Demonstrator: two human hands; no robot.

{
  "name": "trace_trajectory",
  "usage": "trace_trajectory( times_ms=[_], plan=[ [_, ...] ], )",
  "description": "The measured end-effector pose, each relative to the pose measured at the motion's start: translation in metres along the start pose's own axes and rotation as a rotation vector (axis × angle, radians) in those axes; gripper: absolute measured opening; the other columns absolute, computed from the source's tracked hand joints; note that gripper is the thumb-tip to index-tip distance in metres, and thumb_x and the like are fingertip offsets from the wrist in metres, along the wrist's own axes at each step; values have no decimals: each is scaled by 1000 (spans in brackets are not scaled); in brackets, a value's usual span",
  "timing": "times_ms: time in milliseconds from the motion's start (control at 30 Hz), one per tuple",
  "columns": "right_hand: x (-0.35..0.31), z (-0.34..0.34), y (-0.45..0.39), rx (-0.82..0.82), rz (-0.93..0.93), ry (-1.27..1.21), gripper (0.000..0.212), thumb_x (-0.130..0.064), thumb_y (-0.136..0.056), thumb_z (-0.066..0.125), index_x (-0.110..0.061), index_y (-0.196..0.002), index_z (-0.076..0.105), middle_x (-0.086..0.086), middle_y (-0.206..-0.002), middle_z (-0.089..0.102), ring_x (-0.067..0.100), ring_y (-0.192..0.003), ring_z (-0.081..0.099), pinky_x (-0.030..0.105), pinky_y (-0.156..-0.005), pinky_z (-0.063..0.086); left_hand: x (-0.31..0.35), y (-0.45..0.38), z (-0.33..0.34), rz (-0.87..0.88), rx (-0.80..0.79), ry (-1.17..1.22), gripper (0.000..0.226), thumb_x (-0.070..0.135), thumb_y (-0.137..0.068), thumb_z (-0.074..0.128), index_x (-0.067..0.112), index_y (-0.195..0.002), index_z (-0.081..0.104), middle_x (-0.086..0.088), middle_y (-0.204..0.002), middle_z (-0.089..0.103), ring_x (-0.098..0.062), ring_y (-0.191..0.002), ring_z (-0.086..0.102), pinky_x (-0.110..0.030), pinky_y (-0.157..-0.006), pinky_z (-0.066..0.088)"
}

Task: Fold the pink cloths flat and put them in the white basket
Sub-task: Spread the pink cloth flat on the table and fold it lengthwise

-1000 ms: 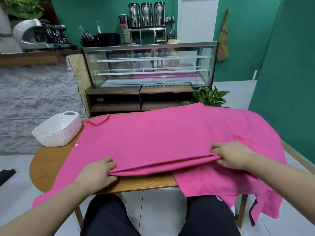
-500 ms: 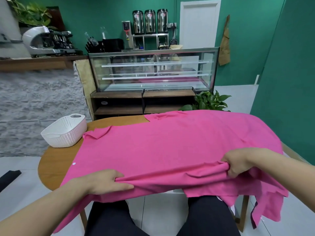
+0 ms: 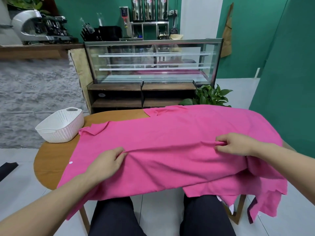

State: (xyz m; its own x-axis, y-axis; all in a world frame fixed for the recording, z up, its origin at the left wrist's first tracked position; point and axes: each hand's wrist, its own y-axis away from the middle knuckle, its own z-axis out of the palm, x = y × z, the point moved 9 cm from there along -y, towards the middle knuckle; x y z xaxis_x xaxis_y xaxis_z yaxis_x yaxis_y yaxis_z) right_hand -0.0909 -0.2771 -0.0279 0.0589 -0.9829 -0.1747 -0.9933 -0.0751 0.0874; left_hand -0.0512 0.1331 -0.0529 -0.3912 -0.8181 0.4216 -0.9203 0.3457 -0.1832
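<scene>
Table (image 3: 51, 160): basket (image 3: 59, 126) on far-left edge, just left of the cloth's (image 3: 170, 137) far-left corner. Cloth covers centre and right of table, draping over near and right edges. Left hand (image 3: 105, 165) on cloth near-left; right hand (image 3: 237, 144) on cloth at right. Display case (image 3: 153, 62) behind table; plant (image 3: 211, 97) behind, to the right.

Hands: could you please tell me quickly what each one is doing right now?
Left hand: pinches the cloth.
Right hand: pinches the same cloth.
</scene>
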Motion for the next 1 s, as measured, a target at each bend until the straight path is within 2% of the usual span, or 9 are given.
trace_trajectory(
  times_ms=[100,233,300,367,500,633,800,933,1000],
  plan=[
    [-13,-24,-21,195,0,37,26,-30,-96,53,-34,-74,42,-8,-72,57,19,-70,54,32,-61,37,1,-26,-12,-48,116,-3,23,29,-104,42,19,-84,45,-10,-80,65,-34,-79,61,-39,-65,39],
    [-18,-42,-58,393,38,-101,5,-21,-99,46,-19,-94,47,10,-76,62,34,-70,58,42,-65,49,-12,-66,-34,-99,240,31,19,29,-103,44,16,-93,53,-14,-89,69,-37,-89,64,-43,-72,46],
    [-23,-43,-83,363,58,-93,15,-23,-98,49,-14,-109,54,15,-89,68,37,-82,64,42,-73,52,-17,-87,-41,-106,268,4,21,30,-103,44,16,-103,59,-13,-94,71,-36,-92,65,-42,-73,48],
    [-31,-38,-110,269,44,-76,32,-37,-96,58,-18,-122,62,9,-103,71,31,-98,65,34,-79,50,-20,-110,-42,-105,284,-57,22,33,-103,44,19,-108,60,-12,-96,72,-36,-91,66,-40,-70,46],
    [-40,-31,-162,216,32,10,26,-47,-96,55,-26,-102,68,4,-93,72,30,-94,66,34,-70,46,-41,-153,-31,-159,263,-83,22,35,-103,41,21,-106,58,-10,-94,71,-36,-89,65,-38,-65,41],
    [-36,-48,-221,301,102,161,29,-48,-100,43,-31,-114,64,4,-109,71,31,-101,65,37,-75,48,-72,-198,-18,-224,230,-110,25,37,-104,38,20,-106,57,-10,-95,70,-36,-90,64,-36,-64,38],
    [-35,-43,-296,265,138,198,37,-54,-101,36,-33,-115,64,5,-112,70,31,-103,65,37,-81,50,-107,-246,3,-295,213,-84,26,35,-104,38,16,-99,55,-13,-92,69,-38,-90,63,-38,-65,39],
    [-26,2,-348,80,136,187,30,-40,-100,42,-20,-110,63,9,-114,69,30,-104,63,35,-83,50,-136,-272,32,-344,133,-78,23,38,-102,40,21,-103,56,-9,-97,70,-34,-94,65,-37,-68,43],
    [-24,29,-363,-46,120,148,31,-37,-96,51,-20,-120,59,6,-121,66,27,-110,61,30,-84,47,-147,-278,50,-365,66,-67,21,39,-101,44,28,-113,56,-3,-105,71,-31,-99,65,-37,-74,46]
  ],
)
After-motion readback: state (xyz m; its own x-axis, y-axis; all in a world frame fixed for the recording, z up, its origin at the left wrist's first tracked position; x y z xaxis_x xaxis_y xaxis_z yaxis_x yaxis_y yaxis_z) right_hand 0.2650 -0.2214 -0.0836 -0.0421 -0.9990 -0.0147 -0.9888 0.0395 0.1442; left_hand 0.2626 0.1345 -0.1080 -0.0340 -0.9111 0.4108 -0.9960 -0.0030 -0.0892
